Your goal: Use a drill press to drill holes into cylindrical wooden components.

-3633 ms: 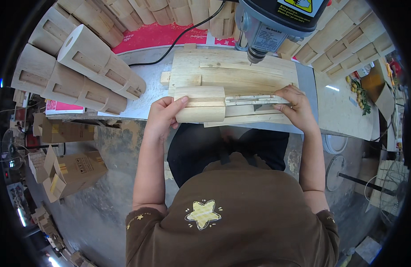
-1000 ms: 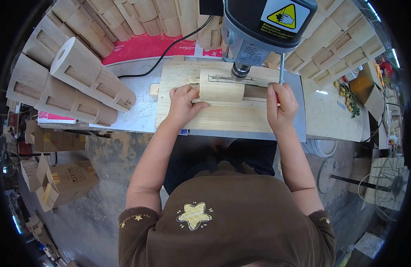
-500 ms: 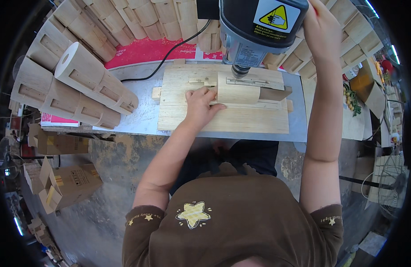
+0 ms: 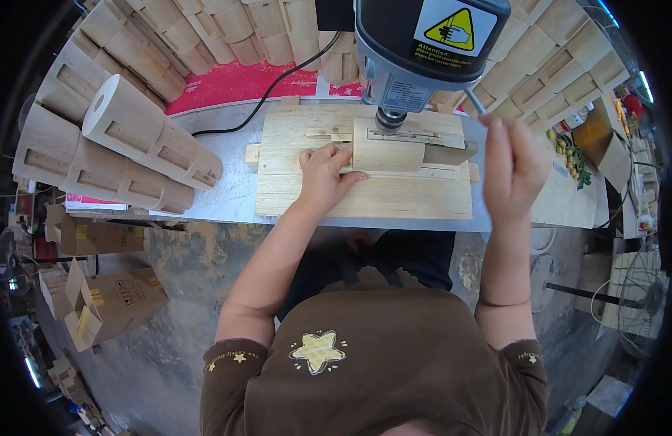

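A pale, round-sided wooden cylinder (image 4: 388,155) lies crosswise on a flat wooden jig board (image 4: 292,196), under the chuck (image 4: 390,118) of a bench drill press (image 4: 394,62). My left hand (image 4: 326,174) is closed against the cylinder's left end, fingers curled and thumb along its near side. At the right, my right hand (image 4: 516,163) grips the drill press lever (image 4: 475,100), a thin metal rod whose end is hidden in the fist. A flat plate (image 4: 452,152) juts from the cylinder's right side. The chuck is down close to the cylinder's slotted top; whether the bit touches wood is hidden.
Two slotted wooden cylinder stacks (image 4: 154,134) lean at the table's left. More stacked cylinders (image 4: 241,33) line the back and right. A black cable (image 4: 278,87) crosses the metal tabletop (image 4: 227,196). Cardboard boxes (image 4: 125,298) stand on the floor at left.
My right hand has come down and nearer to me, pulling the lever round. The chuck has dropped slightly toward the cylinder. My left hand stays at the cylinder's end.
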{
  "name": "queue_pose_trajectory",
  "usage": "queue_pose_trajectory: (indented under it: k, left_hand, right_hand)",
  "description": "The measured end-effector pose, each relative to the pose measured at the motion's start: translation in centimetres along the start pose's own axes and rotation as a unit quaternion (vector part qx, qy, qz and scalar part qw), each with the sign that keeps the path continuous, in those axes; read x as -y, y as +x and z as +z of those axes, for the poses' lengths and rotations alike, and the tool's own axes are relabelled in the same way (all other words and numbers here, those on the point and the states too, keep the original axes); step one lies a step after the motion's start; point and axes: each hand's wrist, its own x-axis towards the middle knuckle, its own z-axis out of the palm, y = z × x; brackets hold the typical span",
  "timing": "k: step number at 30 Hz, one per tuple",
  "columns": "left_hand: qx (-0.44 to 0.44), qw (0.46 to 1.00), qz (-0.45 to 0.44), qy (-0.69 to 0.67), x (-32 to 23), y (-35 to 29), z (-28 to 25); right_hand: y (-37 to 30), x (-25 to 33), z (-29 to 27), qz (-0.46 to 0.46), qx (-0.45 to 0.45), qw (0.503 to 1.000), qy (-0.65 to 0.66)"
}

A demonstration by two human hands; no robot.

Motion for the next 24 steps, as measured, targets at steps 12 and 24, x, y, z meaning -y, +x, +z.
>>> queue_pose_trajectory:
  k: [12,24]
  left_hand:
    - [-0.001,1.0,0.011,0.009,0.4,0.2,0.5]
    - [-0.002,1.0,-0.001,0.02,0.3,-0.1,0.0]
  right_hand:
    - [-7.1,-6.2,6.4,-0.072,-0.054,0.994,0.062]
    - [4.7,-1.8,0.7,0.033,-0.026,0.999,0.034]
